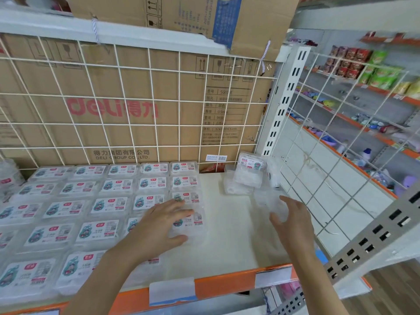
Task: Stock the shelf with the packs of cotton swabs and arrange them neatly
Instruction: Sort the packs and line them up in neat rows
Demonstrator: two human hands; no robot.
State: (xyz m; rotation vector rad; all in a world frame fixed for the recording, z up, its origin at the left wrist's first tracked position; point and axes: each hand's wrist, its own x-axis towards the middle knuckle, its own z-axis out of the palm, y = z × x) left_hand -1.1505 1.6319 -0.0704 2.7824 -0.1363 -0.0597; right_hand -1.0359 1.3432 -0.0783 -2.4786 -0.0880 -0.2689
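Several clear packs of cotton swabs (109,205) with white labels lie flat in neat rows on the left part of the white shelf (229,235). My left hand (159,228) rests flat on the nearest pack of the rightmost row (193,221), fingers straight and thumb at its near edge. My right hand (293,221) hovers with spread, relaxed fingers beside a blurred clear pack (266,201) at the shelf's right side; whether it touches that pack is unclear. A loose pile of packs (247,176) sits in the back right corner.
A white wire grid (136,98) with cardboard boxes behind it closes the back. Another wire panel (329,155) bounds the right side. The orange shelf edge (222,285) carries price-tag holders. Other stocked shelves (363,71) stand to the right.
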